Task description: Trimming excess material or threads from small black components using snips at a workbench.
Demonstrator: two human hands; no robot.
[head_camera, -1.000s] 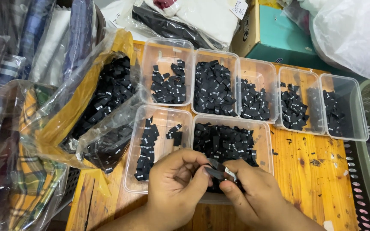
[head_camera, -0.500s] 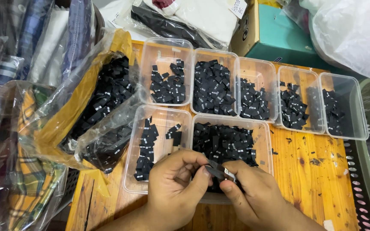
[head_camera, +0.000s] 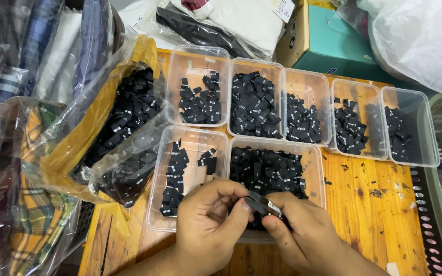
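At the bottom centre of the frame, the left hand [head_camera: 208, 227] and the right hand [head_camera: 297, 230] meet, both pinching a small stack of black labels [head_camera: 262, 204] between thumbs and fingertips, just above the near edge of a clear tub [head_camera: 315, 168] full of the same black labels. Left of it, a second tub [head_camera: 157, 204] holds a thinner scatter. Both sit on the wooden desk [head_camera: 369, 214]. Farther up, a row of five clear tubs [head_camera: 282, 69] crosses the frame, each holding black labels. At the left, an open plastic bag [head_camera: 124, 117] spills more labels. At the top lie a teal cardboard box [head_camera: 338, 48] and folded clothes in bags [head_camera: 231, 20].
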